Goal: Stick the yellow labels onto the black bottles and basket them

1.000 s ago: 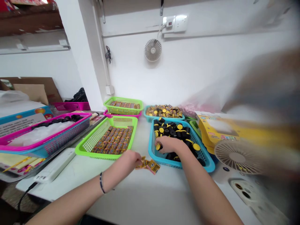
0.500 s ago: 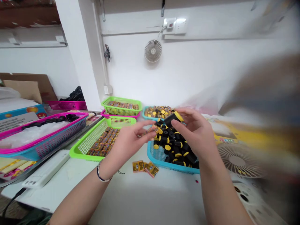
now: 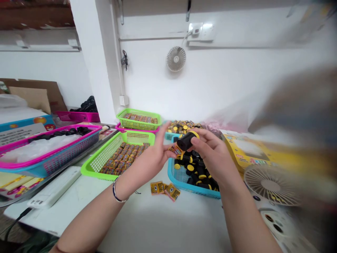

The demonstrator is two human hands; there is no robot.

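My right hand [image 3: 214,153] grips a small black canister with a yellow cap [image 3: 185,141], tilted over the blue basket [image 3: 196,189]. Close to its dark end, my left hand [image 3: 155,153] pinches a printed orange sticker [image 3: 176,150] between thumb and fingers, with the index finger raised and blurred. Whether sticker and canister touch is hard to tell. Beneath my hands the basket holds many black canisters [image 3: 201,172] with yellow caps. Several orange printed stickers [image 3: 172,192] lie on the white table in front of it.
Left of the blue basket, a green basket [image 3: 91,168] holds rows of labelled canisters [image 3: 123,160]; another green basket [image 3: 138,123] stands behind. A power strip [image 3: 54,188], a pink-rimmed basket [image 3: 50,158] and a desk fan [image 3: 271,184] flank the workspace. A blurred shape fills the right edge.
The canister in my right hand has come lower and slightly left. My left hand has brought the sticker close to it, its index finger now lifted. The view has shifted slightly.
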